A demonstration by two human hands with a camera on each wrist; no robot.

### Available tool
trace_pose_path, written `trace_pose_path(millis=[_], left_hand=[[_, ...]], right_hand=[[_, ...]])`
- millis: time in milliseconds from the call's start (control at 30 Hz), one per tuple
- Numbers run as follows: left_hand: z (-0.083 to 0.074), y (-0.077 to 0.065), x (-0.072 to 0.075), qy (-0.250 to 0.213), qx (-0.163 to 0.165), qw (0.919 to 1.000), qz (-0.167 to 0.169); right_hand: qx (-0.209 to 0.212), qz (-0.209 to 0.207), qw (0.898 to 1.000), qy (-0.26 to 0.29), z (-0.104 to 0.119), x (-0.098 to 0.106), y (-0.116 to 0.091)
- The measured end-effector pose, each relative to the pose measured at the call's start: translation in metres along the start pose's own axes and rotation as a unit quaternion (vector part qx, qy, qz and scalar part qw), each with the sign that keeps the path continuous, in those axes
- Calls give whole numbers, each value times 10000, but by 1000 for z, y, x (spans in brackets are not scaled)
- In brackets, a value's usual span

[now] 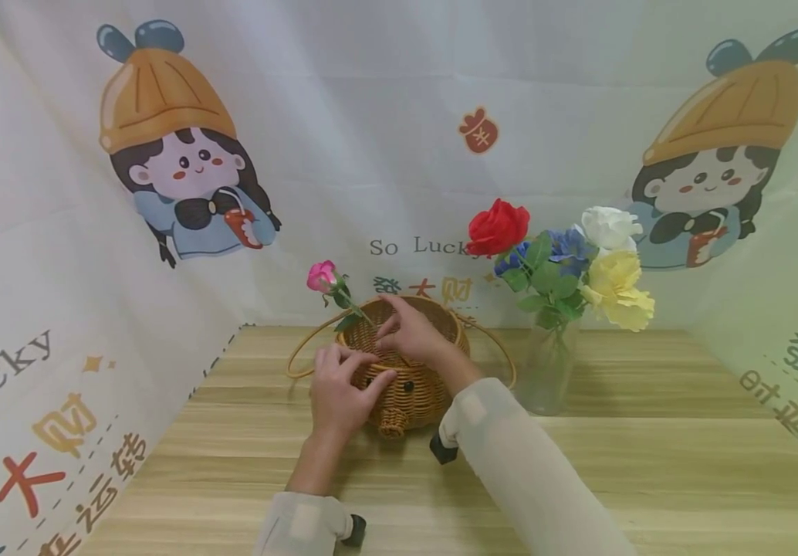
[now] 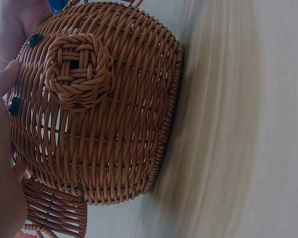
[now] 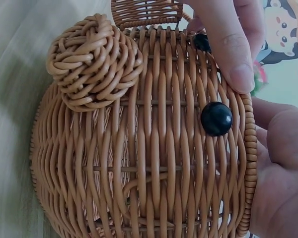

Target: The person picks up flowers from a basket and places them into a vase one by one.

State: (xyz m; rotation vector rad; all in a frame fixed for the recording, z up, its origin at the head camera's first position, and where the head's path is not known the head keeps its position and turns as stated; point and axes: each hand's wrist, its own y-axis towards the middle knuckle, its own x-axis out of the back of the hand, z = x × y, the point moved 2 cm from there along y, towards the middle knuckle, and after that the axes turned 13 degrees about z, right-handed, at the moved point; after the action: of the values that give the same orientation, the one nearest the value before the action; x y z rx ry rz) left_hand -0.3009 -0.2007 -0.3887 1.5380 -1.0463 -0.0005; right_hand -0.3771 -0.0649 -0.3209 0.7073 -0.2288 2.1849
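Observation:
A brown wicker basket (image 1: 413, 401) with a round woven snout and black bead eyes rests on the wooden table. My left hand (image 1: 343, 386) grips its front rim, thumb on the outside near the eyes; in the right wrist view, the left thumb (image 3: 233, 59) presses the wicker. Over the basket's opening is my right hand (image 1: 413, 332), its index finger stretched out and the other fingers loosely bent close to a flower stem. That stem belongs to a pink rose (image 1: 324, 276) leaning out over the basket's left rim. Behind the rim, the right palm (image 3: 288, 188) shows; its fingertips are hidden there.
Right of the basket stands a clear vase (image 1: 552, 371) with a red rose (image 1: 499, 226), blue flowers (image 1: 571, 249), a white flower (image 1: 610, 228) and a yellow flower (image 1: 617, 289). Looped handles (image 1: 302, 347) stick out at the basket's sides. A printed cloth (image 1: 371, 116) hangs around the table.

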Motion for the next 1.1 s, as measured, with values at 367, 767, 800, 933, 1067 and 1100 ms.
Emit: trace_pose_path(millis=[367,767,800,933,1067,1100], left_hand=[[-1,1,2,-67,11,10000,-63],[-1,2,1,-12,-22,10000,-21],[-1,2,1,-14,-22,10000,-20],[0,2,0,-21,-15,10000,-11],[1,1,0,-28,-31,10000,-25],[1,1,0,-37,-30,10000,-24]], right_hand=[[-76,-1253,9905,-557,0,2,-2],[-131,-2062,9756,-736,1,1,-9],[-94,-2107,9751,-692,2,1,-9],[-14,-2220,9737,-511,2,2,-9],[24,-2258,9736,-326,1,2,-10],[43,-2282,9732,-287,1,2,-10]])
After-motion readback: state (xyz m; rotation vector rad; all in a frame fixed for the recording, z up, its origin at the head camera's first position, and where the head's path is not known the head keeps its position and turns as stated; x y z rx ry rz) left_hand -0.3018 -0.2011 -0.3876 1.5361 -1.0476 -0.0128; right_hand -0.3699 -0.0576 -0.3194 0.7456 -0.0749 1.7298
